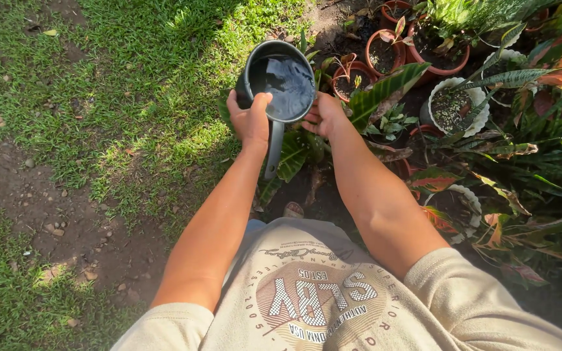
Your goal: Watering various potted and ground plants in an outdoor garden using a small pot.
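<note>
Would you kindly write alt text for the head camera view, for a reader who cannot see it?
Seen from above, a person's left hand and right hand hold a dark grey pitcher of water over leafy potted plants. Terracotta pots and a white pot stand to the right, sunlit grass to the left.

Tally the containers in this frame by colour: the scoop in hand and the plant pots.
Dark grey plastic water scoop with long handle, held by left hand and right hand: 1
Round terracotta-orange plant pots: 4 clearly visible
White scalloped-rim plant pot: 1
Total: 6
</note>
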